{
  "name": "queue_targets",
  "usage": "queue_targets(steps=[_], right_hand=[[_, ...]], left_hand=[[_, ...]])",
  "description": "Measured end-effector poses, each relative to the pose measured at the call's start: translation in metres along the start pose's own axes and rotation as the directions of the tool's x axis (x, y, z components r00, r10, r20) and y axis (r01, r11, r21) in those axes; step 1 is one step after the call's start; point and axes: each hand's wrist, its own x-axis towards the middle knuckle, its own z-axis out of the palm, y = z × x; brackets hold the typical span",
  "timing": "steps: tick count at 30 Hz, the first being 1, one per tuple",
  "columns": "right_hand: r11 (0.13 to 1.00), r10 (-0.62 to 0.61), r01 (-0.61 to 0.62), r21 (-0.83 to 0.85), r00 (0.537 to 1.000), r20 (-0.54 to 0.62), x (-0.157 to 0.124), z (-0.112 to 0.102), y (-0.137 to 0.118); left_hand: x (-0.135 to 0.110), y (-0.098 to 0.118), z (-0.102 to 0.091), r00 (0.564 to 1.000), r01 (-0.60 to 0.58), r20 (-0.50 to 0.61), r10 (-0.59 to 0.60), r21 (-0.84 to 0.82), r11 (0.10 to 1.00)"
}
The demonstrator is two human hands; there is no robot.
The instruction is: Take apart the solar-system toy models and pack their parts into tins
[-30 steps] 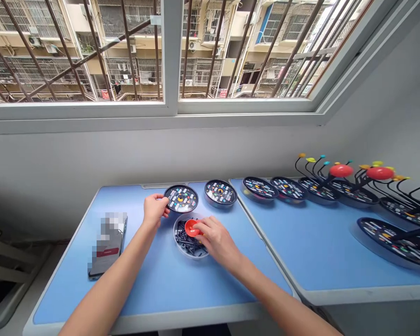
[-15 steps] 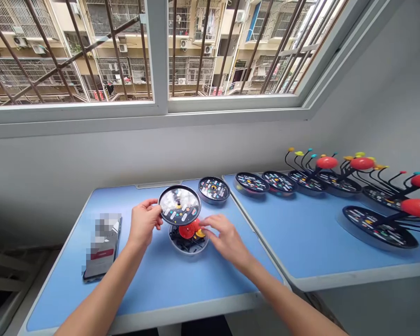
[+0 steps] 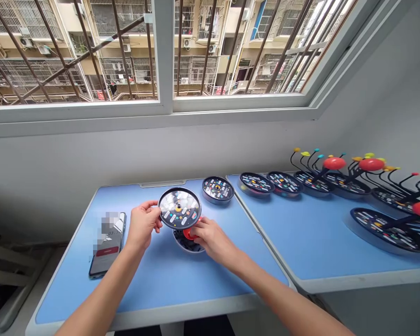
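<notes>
My left hand [image 3: 144, 226] grips the left rim of a round black lid [image 3: 179, 208] printed with coloured marks, holding it tilted above a shallow round container [image 3: 188, 244] of small black parts on the blue table [image 3: 168, 280]. My right hand [image 3: 210, 237] is closed on a red half-ball [image 3: 188, 233] at the container's top edge, just under the lid.
A phone [image 3: 108, 245] lies left of my left hand. A closed round box [image 3: 217, 188] sits behind the lid. On the right table [image 3: 322, 247] stand several more discs and assembled models with red balls [image 3: 334, 163] on black arms. Wall and window lie behind.
My left hand lifted the lid off the table and holds it tilted over the container. My right hand closed on the red half-ball and drew it toward the container's rim.
</notes>
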Motion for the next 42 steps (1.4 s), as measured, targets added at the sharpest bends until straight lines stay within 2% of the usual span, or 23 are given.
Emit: queue_targets(steps=[2, 4, 7, 9, 10, 14, 20, 26, 33, 42], right_hand=[[0.991, 0.044, -0.040, 0.129, 0.999, -0.029, -0.006, -0.006, 0.002], [0.963, 0.195, -0.172, 0.206, 0.976, -0.096, -0.014, -0.012, 0.006], [0.865, 0.472, -0.405, 0.296, 0.857, -0.206, -0.024, -0.019, 0.016], [0.787, 0.578, -0.479, 0.388, 0.792, -0.196, -0.028, -0.019, 0.022], [0.755, 0.604, -0.492, 0.433, 0.779, -0.168, -0.028, -0.018, 0.025], [0.703, 0.617, -0.484, 0.522, 0.780, -0.107, -0.024, -0.005, 0.030], [0.776, 0.572, -0.451, 0.441, 0.797, -0.192, -0.014, 0.002, 0.028], [0.833, 0.517, -0.430, 0.347, 0.828, -0.215, -0.010, 0.005, 0.031], [0.844, 0.504, -0.431, 0.321, 0.841, -0.195, -0.010, 0.011, 0.036], [0.874, 0.468, -0.425, 0.236, 0.866, -0.173, -0.010, 0.012, 0.039]], left_hand=[[-0.003, -0.002, 0.001, 1.000, 0.012, 0.022, -0.012, 0.014, 1.000], [-0.007, -0.006, 0.002, 0.998, 0.028, 0.048, -0.029, 0.036, 0.999], [-0.012, -0.015, 0.007, 0.994, 0.053, 0.090, -0.060, 0.084, 0.995], [-0.014, -0.022, 0.011, 0.990, 0.060, 0.115, -0.075, 0.126, 0.990], [-0.015, -0.025, 0.013, 0.989, 0.061, 0.126, -0.080, 0.152, 0.986], [-0.017, -0.036, 0.019, 0.987, 0.022, 0.147, -0.068, 0.290, 0.957], [-0.013, -0.044, 0.018, 0.991, -0.124, 0.115, 0.074, 0.529, 0.839], [-0.008, -0.056, 0.020, 0.976, -0.216, 0.156, 0.150, 0.661, 0.718], [-0.008, -0.067, 0.020, 0.960, -0.278, 0.217, 0.175, 0.717, 0.639], [-0.004, -0.057, 0.025, 0.964, -0.256, 0.248, 0.091, 0.795, 0.550]])
